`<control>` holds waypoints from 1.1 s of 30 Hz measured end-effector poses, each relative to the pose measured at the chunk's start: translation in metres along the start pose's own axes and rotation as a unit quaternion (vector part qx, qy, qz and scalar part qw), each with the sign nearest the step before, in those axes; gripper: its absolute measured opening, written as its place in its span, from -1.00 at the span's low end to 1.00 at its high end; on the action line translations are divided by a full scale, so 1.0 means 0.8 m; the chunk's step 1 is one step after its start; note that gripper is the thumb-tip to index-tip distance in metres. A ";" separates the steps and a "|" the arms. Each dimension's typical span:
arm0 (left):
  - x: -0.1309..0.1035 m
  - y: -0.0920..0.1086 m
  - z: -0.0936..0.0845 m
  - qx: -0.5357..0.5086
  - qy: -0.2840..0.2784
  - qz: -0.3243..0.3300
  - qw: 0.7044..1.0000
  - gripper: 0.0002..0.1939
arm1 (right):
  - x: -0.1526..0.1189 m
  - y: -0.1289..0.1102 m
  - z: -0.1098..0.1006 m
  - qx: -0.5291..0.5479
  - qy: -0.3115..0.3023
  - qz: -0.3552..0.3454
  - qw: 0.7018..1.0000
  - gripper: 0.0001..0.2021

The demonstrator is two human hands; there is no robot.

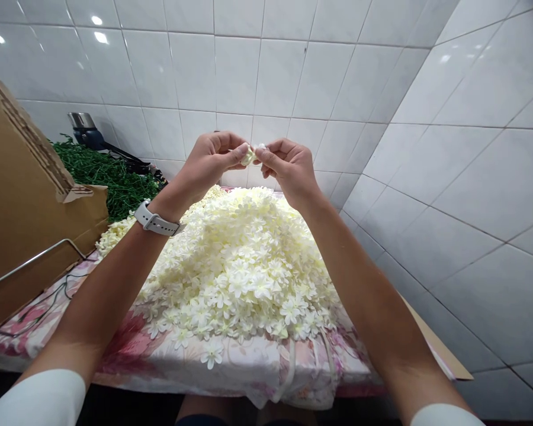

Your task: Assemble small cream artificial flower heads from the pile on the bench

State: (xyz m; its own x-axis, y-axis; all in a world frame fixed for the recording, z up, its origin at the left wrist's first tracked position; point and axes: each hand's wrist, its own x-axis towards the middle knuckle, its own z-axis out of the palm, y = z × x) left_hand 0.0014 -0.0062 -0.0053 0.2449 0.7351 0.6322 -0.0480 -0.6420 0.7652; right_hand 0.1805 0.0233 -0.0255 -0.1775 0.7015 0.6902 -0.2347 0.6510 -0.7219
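Both hands are raised above a large heap of white and pale yellow artificial flowers (249,266), their fingertips nearly meeting. Between thumb and fingers, my left hand (217,155) pinches a small pale yellow-green flower piece (247,156). My right hand (288,163) is closed at the fingertips on a small white petal piece (261,148), right beside the other piece. Whether the two pieces are joined cannot be made out. A light grey watch strap (155,222) is around my left wrist.
The heap lies on a floral cloth-covered table (231,364). On the left are a cardboard box (22,207), a metal wire rod (31,263), green artificial stems (102,177) and a dark bottle (86,131). White tiled walls (284,71) stand behind and at the right.
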 end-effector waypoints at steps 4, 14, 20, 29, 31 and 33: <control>-0.001 0.001 0.000 -0.005 0.002 -0.004 1.000 -0.90 | -0.001 -0.001 0.002 -0.009 0.024 -0.009 1.000 -0.51; -0.002 0.003 0.002 -0.005 -0.003 -0.013 1.000 -0.89 | 0.003 0.007 -0.003 0.012 -0.005 -0.008 1.000 -0.52; 0.001 -0.001 0.002 -0.041 0.040 -0.023 0.998 -0.90 | 0.003 0.007 -0.004 0.019 -0.027 0.013 0.999 -0.79; -0.004 0.006 0.010 -0.025 0.021 -0.026 0.999 -0.91 | -0.003 0.002 -0.001 -0.006 -0.026 0.012 1.000 -0.81; -0.005 0.007 0.013 -0.021 0.017 -0.021 0.999 -0.92 | -0.003 0.003 -0.002 -0.011 -0.027 0.001 1.000 -0.72; -0.006 0.006 0.016 -0.017 0.011 -0.017 1.000 -0.91 | -0.002 0.005 -0.002 -0.013 -0.030 -0.002 0.999 -0.64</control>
State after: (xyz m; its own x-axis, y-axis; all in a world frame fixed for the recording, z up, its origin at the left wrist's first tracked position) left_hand 0.0122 -0.0155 -0.0058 0.2257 0.7606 0.6087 -0.0732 -0.6098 0.7891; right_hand 0.1815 0.0253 -0.0299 -0.2341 0.6808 0.6940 -0.2112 0.6612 -0.7199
